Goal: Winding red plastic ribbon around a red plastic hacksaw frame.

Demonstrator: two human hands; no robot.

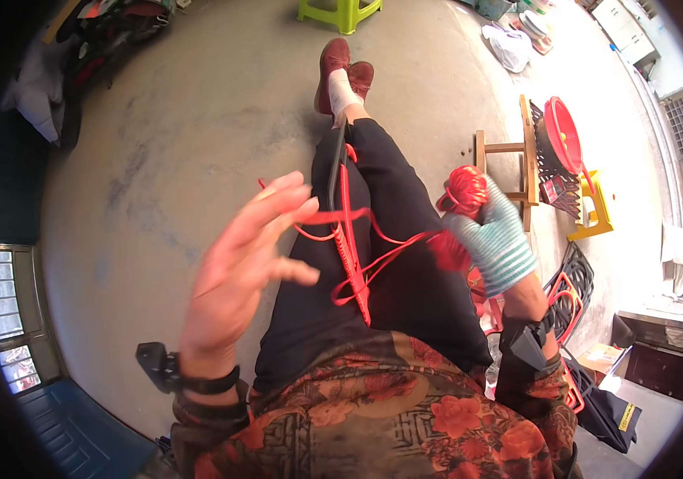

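My left hand (238,259), bare and slightly blurred, is raised over my left thigh with fingers spread. A loose strand of red cord (389,254) runs from near its fingertips toward my right hand; whether it touches them I cannot tell. My right hand (495,243), in a blue-and-white striped glove, is closed around a wound bundle of red cord (467,188). More red cord hangs blurred beside the glove. Along my lap, between the hands, lies a narrow black frame (333,172), its near part tightly wrapped in red cord.
To the right are a wooden stand (530,152), a red plastic basket (562,134) and a yellow stool (597,209). Black and red frames (569,291) lie by my right elbow. A green stool (341,14) stands beyond my crossed feet. A blue surface (86,431) is at lower left.
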